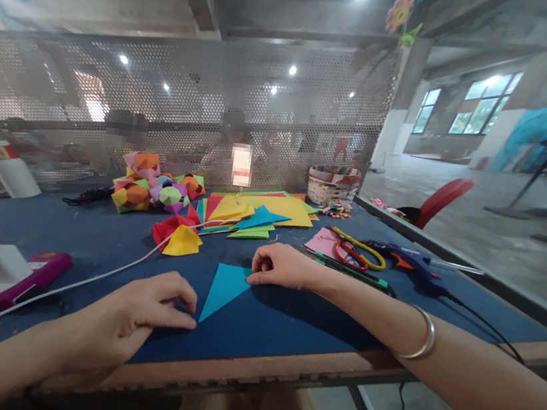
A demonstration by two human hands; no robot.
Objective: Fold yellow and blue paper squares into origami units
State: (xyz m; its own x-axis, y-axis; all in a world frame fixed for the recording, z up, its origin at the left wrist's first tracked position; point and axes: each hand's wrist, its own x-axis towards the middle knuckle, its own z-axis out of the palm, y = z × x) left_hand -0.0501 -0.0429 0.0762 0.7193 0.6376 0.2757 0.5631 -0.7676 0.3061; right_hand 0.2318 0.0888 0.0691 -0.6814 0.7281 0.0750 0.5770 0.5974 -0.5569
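A light blue paper triangle [223, 287] lies flat on the dark blue table mat [268, 319] in front of me. My left hand [132, 321] rests on the mat with its fingers curled, the fingertips pressing the triangle's lower point. My right hand [281, 266] is curled too, its fingertips pinching down on the triangle's upper right corner. A silver bangle [422, 333] circles my right forearm.
Folded red and yellow paper pieces [176, 234], loose coloured sheets [262, 213], paper polyhedra [154, 189], scissors [355, 249], a blue glue gun [410, 260], a basket [333, 183], a charger on a pink phone [8, 267] with a white cable, and a mesh screen [176, 105] behind.
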